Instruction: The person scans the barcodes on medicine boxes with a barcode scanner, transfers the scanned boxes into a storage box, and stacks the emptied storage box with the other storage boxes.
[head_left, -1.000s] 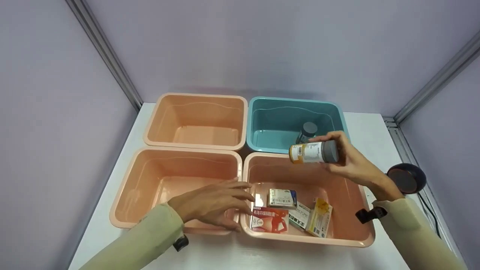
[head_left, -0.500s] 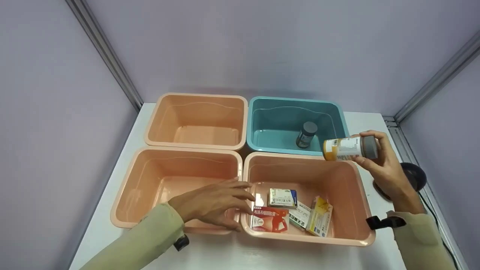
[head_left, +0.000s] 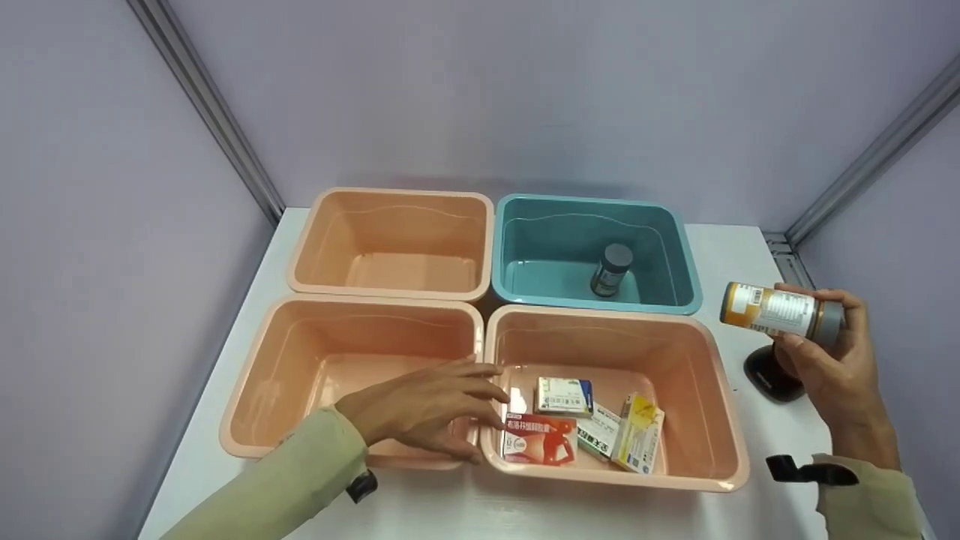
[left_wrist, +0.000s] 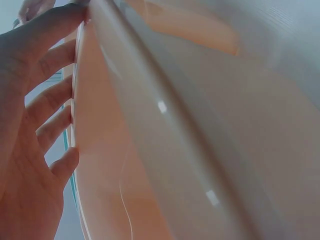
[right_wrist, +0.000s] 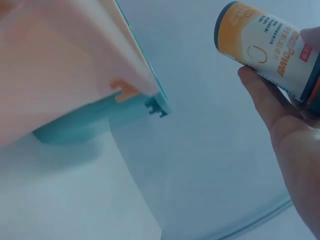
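My right hand [head_left: 844,367] grips a pill bottle [head_left: 780,311] with a dark grey cap and a white and orange label. The bottle lies sideways in the fingers, above the table right of the bins; its orange and white print also shows in the right wrist view [right_wrist: 270,45]. Just below it is a black device [head_left: 772,375], partly hidden by the hand. My left hand [head_left: 427,405] lies over the adjoining rims of the two front bins, fingers spread and holding nothing. In the left wrist view its fingers [left_wrist: 55,100] extend beside a bin rim.
The front right peach bin [head_left: 690,405] holds several medicine boxes, among them a red one [head_left: 540,440]. One dark-capped bottle [head_left: 611,270] stands in the teal bin [head_left: 555,281]. Two more peach bins are at the left, front [head_left: 247,375] and back [head_left: 322,232]. Walls enclose the table.
My right hand has carried the bottle rightward and somewhat nearer, from over the front right bin to above the black device. The left hand stays in place.
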